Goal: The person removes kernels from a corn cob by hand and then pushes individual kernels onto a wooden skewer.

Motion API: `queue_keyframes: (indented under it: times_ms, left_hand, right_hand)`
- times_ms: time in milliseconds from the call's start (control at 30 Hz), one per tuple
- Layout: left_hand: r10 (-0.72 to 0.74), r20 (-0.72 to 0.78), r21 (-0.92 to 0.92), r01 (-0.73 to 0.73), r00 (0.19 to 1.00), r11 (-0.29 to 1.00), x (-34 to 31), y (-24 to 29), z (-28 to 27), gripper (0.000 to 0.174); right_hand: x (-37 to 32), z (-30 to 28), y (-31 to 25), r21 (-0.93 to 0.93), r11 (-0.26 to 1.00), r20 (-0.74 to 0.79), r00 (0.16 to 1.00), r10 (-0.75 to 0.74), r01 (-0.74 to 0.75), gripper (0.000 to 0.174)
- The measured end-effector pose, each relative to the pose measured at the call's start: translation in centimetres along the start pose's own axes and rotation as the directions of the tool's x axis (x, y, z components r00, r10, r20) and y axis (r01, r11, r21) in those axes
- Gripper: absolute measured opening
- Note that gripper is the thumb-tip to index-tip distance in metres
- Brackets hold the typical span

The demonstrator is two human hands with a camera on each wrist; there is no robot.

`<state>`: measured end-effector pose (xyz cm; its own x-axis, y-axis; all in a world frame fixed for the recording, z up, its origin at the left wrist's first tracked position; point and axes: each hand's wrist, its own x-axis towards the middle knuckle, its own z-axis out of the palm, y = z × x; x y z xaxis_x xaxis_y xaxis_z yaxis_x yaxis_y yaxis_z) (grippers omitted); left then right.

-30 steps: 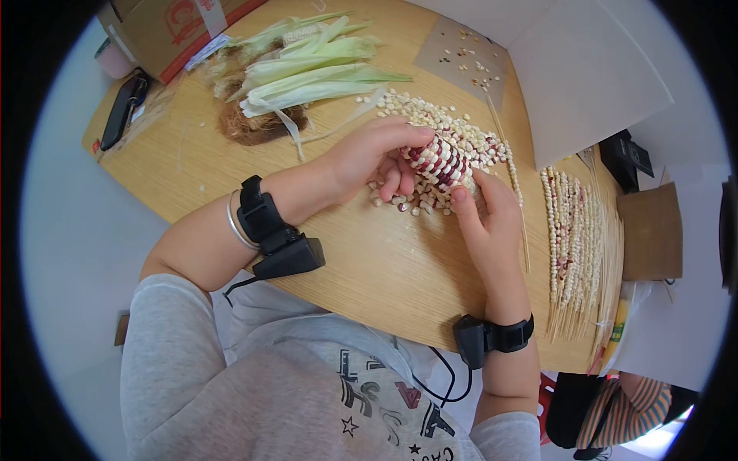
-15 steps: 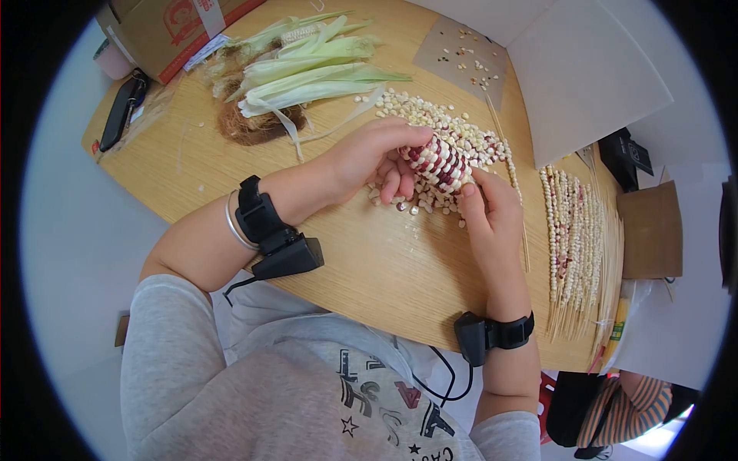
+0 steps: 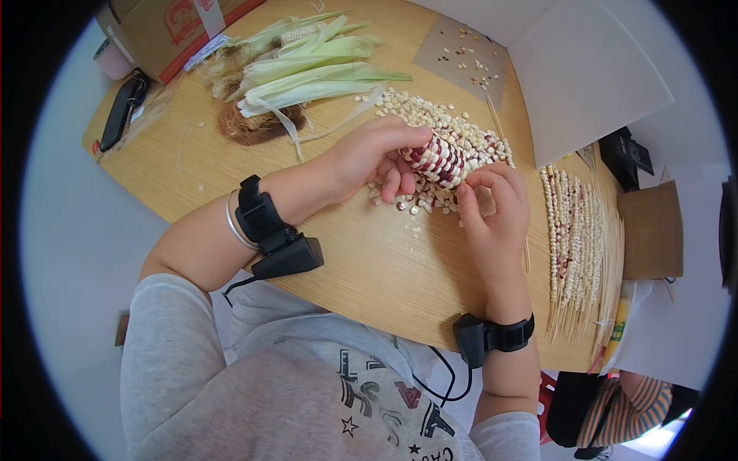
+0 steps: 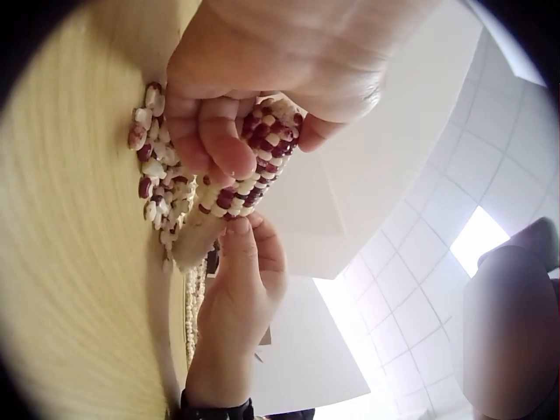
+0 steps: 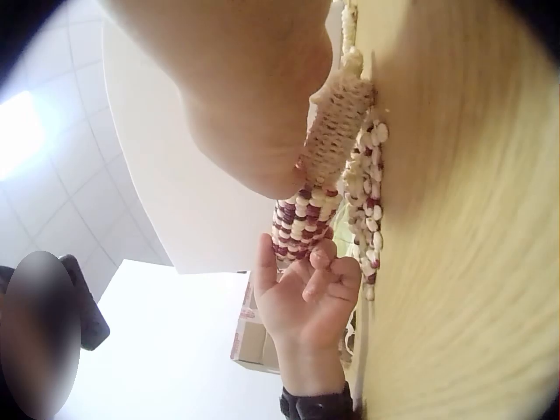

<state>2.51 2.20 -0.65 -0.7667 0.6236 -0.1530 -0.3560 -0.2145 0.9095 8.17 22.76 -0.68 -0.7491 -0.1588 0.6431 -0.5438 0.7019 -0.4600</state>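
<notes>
An ear of corn with dark red and cream kernels is held over the table. My left hand grips its kernelled end, the thumb along the top and the fingers curled beneath. At the other end, my right hand has thumb and forefinger pinched at the edge of the kernel rows. The right wrist view shows that end as bare cob, stripped of kernels and partly covered by the right hand. Loose kernels lie in a pile behind and below the ear.
Green corn husks and brown silk lie at the back left, near a cardboard box. Sticks threaded with kernels line the right side. A grey sheet with scattered bits lies at the back, beside a white panel.
My right hand's fingers have shifted and bent more at the kernel edge, and several kernels there are gone. The left hand keeps its hold in the same place.
</notes>
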Motion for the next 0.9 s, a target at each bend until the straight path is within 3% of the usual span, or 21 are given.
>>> queue_keyframes:
  times_ms: [567, 633, 767, 833, 900]
  left_hand:
    - [-0.003, -0.023, -0.030, 0.003, 1.000, 1.000, 0.02, 0.02, -0.21, 0.029]
    - [0.034, 0.034, -0.049, -0.033, 0.999, 0.998, -0.13, 0.23, -0.19, 0.029]
    - [0.054, 0.004, -0.040, -0.053, 0.999, 0.998, -0.05, 0.13, -0.15, 0.028]
    - [0.099, -0.005, -0.040, -0.099, 0.995, 0.994, 0.03, 0.22, -0.18, 0.027]
    - [0.092, -0.011, -0.055, -0.092, 0.996, 0.994, 0.13, -0.05, -0.26, 0.027]
  right_hand:
    - [0.00, -0.23, -0.20, -0.047, 0.998, 0.038, 0.999, -0.037, 0.039, 0.016]
    - [0.10, -0.31, -0.22, 0.070, 0.995, 0.041, 0.997, 0.064, -0.067, 0.018]
    - [0.06, 0.00, -0.34, 0.034, 0.998, -0.023, 0.999, 0.047, -0.046, 0.023]
    - [-0.54, 0.08, -0.10, 0.029, 0.983, 0.134, 0.976, 0.174, -0.179, 0.028]
    - [-0.54, -0.04, -0.13, 0.017, 0.979, 0.155, 0.968, 0.196, -0.201, 0.027]
